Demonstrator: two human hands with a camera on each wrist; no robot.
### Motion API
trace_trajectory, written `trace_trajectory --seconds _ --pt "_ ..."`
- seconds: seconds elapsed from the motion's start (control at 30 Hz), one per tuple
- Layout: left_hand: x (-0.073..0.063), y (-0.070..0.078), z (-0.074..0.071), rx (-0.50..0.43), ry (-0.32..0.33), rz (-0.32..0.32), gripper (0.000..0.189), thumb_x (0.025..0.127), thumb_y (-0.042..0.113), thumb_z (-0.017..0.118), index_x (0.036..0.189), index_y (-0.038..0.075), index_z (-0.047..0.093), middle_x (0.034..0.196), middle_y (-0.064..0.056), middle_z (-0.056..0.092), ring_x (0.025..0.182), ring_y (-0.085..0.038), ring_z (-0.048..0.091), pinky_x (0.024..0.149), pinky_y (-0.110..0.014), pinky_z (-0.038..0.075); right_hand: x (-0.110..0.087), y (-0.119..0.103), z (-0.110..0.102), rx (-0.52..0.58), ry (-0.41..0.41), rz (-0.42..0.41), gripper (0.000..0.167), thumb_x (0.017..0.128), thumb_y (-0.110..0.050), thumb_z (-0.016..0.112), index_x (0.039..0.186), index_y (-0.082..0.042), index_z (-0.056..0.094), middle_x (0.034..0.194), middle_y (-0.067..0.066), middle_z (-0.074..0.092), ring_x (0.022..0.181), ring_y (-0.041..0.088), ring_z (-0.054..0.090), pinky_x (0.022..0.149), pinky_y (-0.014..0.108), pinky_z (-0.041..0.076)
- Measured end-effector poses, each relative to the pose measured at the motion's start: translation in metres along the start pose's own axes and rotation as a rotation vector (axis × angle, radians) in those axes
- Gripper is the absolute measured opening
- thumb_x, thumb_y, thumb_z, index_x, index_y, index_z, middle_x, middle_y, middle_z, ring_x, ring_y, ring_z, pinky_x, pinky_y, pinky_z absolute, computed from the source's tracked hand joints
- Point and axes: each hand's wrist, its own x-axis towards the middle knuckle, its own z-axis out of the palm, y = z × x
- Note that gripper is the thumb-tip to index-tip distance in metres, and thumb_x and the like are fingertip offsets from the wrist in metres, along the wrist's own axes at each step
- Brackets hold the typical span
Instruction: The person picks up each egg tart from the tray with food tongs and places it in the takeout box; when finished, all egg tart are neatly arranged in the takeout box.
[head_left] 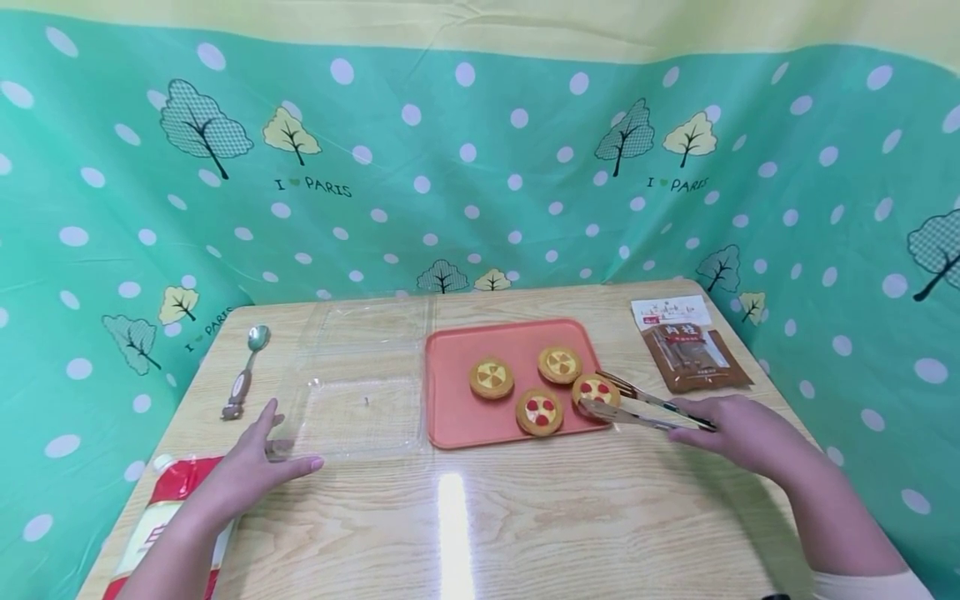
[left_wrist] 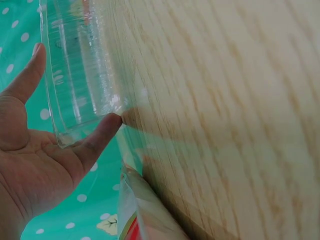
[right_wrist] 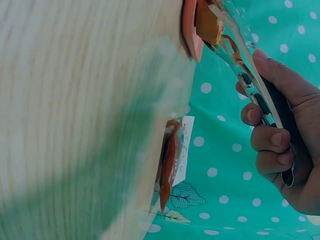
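Observation:
My right hand grips metal tongs with dark handles, fingers wrapped around them in the right wrist view. The tong tips sit either side of a small tart with red pieces on top, at the right edge of a pink tray. Another red-topped tart and two yellow-topped tarts, one left and one behind, lie on the same tray. At the near left corner of a clear plastic container, my left hand is spread, its thumb and fingers apart beside the wall.
The container's hinged lid lies behind it. A spoon with a brown handle is at the far left. A red and white pouch lies under the left forearm. A brown packet and a white label are at the back right.

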Motion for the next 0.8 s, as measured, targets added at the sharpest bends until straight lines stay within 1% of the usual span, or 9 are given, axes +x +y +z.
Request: trace_trajectory --seconds 0.1,0.17,0.27,0.37,0.57,0.67,0.73,0.8 --pt "0.000 -0.001 0.000 -0.002 0.002 -0.001 0.130 0.080 0.056 0.074 0.153 0.012 -0.024 0.160 -0.028 0.010 0.135 -0.057 0.030 0.101 -0.070 0.036 -0.001 0.002 -0.002 0.007 0.038 -0.006 0.065 0.088 -0.060 0.062 0.130 -0.011 0.065 0.121 0.017 0.069 0.107 0.036 0.067 0.085 0.054 0.053" --pt "0.001 -0.001 0.001 -0.004 0.004 -0.002 0.130 0.080 0.057 0.074 0.153 0.012 -0.024 0.160 -0.028 0.011 0.135 -0.056 0.030 0.101 -0.069 0.036 0.000 0.002 -0.004 0.008 0.049 -0.007 0.066 0.088 -0.061 0.061 0.131 -0.011 0.064 0.122 0.018 0.068 0.106 0.037 0.067 0.084 0.054 0.053" --pt "0.001 -0.001 0.001 -0.005 0.003 -0.002 0.130 0.080 0.057 0.074 0.153 0.012 -0.023 0.160 -0.028 0.012 0.135 -0.056 0.032 0.100 -0.069 0.038 0.001 -0.001 -0.009 0.013 0.038 0.007 0.069 0.089 -0.062 0.060 0.134 -0.011 0.062 0.123 0.020 0.067 0.104 0.037 0.068 0.081 0.053 0.054" --pt "0.001 0.000 0.001 -0.003 0.006 0.003 0.130 0.080 0.057 0.074 0.153 0.012 -0.024 0.159 -0.028 0.013 0.135 -0.056 0.032 0.100 -0.068 0.039 0.004 -0.004 -0.012 0.018 0.033 0.011 0.070 0.089 -0.062 0.059 0.135 -0.010 0.061 0.122 0.020 0.067 0.101 0.034 0.069 0.079 0.051 0.054" --pt "0.000 0.000 0.001 -0.007 0.003 0.005 0.130 0.081 0.056 0.073 0.152 0.011 -0.025 0.159 -0.029 0.014 0.134 -0.056 0.032 0.100 -0.067 0.040 0.012 -0.016 -0.016 0.030 0.064 -0.045 0.062 0.092 -0.055 0.061 0.134 -0.009 0.062 0.117 0.016 0.070 0.098 0.028 0.070 0.076 0.048 0.054" --pt "0.001 0.000 0.001 -0.013 0.002 0.003 0.130 0.080 0.056 0.074 0.153 0.012 -0.025 0.158 -0.028 0.016 0.135 -0.056 0.032 0.099 -0.066 0.041 0.017 -0.025 -0.019 0.029 0.072 -0.063 0.062 0.092 -0.055 0.060 0.134 -0.010 0.062 0.117 0.014 0.071 0.098 0.026 0.070 0.074 0.044 0.054" --pt "0.001 -0.001 0.001 -0.013 0.001 0.001 0.130 0.080 0.057 0.073 0.152 0.013 -0.026 0.158 -0.029 0.017 0.135 -0.056 0.032 0.100 -0.066 0.040 0.020 -0.031 -0.021 0.027 0.069 -0.071 0.064 0.092 -0.056 0.060 0.134 -0.009 0.061 0.113 0.014 0.072 0.088 0.021 0.069 0.066 0.039 0.052" --pt "0.002 -0.001 0.001 -0.010 -0.001 -0.001 0.130 0.080 0.057 0.073 0.152 0.013 -0.026 0.157 -0.030 0.018 0.135 -0.057 0.031 0.100 -0.066 0.040 0.024 -0.037 -0.022 0.026 0.066 -0.071 0.064 0.091 -0.058 0.059 0.135 -0.011 0.061 0.111 0.013 0.072 0.079 0.016 0.065 0.061 0.033 0.047"
